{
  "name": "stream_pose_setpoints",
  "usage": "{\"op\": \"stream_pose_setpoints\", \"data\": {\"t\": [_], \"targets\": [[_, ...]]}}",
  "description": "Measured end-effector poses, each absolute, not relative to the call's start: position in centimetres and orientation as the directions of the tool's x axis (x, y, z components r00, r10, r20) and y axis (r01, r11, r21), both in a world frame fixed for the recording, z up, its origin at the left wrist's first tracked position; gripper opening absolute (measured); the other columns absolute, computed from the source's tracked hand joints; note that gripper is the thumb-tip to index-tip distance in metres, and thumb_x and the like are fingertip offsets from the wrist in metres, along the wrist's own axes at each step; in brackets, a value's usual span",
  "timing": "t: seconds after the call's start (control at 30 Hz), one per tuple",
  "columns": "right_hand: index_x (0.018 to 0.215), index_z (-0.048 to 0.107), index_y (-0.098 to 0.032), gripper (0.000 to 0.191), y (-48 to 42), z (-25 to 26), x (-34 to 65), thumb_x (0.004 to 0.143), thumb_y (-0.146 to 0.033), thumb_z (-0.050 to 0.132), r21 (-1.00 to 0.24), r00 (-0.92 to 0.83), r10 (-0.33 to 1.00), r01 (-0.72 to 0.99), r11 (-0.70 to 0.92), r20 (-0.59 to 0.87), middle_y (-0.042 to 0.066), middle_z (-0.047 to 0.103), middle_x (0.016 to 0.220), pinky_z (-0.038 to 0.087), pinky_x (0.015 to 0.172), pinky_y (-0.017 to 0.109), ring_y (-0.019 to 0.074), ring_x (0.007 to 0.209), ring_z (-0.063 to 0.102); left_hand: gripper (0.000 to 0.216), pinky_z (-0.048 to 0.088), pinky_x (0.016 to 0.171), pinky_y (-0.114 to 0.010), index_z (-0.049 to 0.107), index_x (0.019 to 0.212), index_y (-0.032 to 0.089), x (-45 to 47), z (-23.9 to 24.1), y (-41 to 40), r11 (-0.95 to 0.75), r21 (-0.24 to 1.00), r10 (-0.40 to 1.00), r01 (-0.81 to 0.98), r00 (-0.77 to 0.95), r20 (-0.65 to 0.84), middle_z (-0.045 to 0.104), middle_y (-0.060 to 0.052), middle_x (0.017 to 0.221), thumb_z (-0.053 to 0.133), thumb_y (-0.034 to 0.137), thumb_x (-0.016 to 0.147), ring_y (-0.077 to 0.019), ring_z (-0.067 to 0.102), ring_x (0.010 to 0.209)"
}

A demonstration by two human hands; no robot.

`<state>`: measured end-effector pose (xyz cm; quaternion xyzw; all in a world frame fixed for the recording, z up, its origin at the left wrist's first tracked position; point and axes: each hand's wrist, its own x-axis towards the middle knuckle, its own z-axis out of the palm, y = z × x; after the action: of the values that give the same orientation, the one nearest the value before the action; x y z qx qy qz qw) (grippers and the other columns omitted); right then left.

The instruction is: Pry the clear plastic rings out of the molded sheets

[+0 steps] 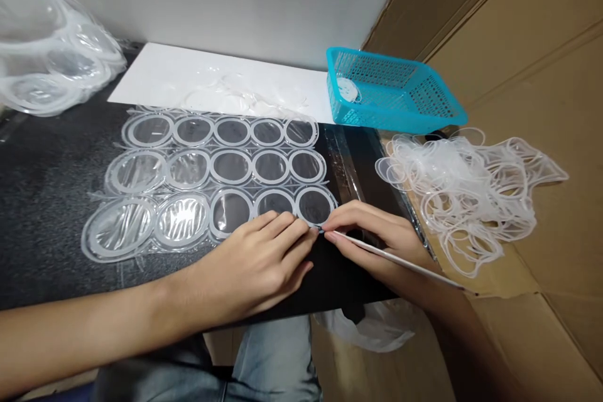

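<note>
A clear plastic sheet [230, 186] with three rows of frosted white rings lies on the black tabletop. My left hand [264, 257] rests palm down on its near edge, fingers extended and lying over the lower right rings. My right hand [381, 239] pinches a thin white stick-like tool [400, 260] at the sheet's lower right corner. The tool's long end slants down to the right. My fingertips nearly meet beside the corner ring [315, 206], and hide the tool's working end and whatever it touches.
A blue basket [396, 113] at the back right holds a few white discs [347, 89]. Tangled clear ring scraps [471, 188] lie on cardboard at the right. White paper [160, 72] lies behind the sheet. Bagged plastic sheets [51, 50] stand at the far left.
</note>
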<state>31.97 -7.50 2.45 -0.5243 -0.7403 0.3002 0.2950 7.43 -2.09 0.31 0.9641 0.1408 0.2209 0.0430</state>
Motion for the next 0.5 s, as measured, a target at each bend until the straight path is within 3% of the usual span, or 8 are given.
{"op": "stream_pose_setpoints", "data": {"t": [0.23, 0.5], "targets": [[0.106, 0.069, -0.024, 0.008, -7.6, 2.5, 31.6, 0.105, -0.022, 0.062, -0.709, -0.285, 0.947, 0.636, 0.304, 0.15, 0.004, 0.075, 0.11, 0.057, 0.094, 0.032, 0.0198, 0.104, 0.072, 0.029, 0.058, 0.086, -0.042, 0.067, 0.125, 0.01, 7.5, 0.4, -1.8, -0.954, 0.162, 0.296, 0.253, 0.883, 0.364, 0.069, -0.015, 0.113, 0.046, 0.019, 0.107, -0.0284, 0.065, 0.102], [0.104, 0.072, -0.024, 0.006, -7.8, 1.5, 31.6, 0.101, -0.027, 0.068, -0.796, -0.168, 0.98, 0.575, 0.188, 0.11, 0.004, 0.077, 0.11, 0.058, 0.088, 0.032, 0.0218, 0.103, 0.073, 0.033, 0.058, 0.089, -0.045, 0.065, 0.131, 0.006, 7.4, -0.1, -1.5, -0.956, 0.182, 0.284, 0.232, 0.888, 0.362, 0.068, -0.016, 0.118, 0.045, 0.017, 0.108, -0.0295, 0.064, 0.107]]}}
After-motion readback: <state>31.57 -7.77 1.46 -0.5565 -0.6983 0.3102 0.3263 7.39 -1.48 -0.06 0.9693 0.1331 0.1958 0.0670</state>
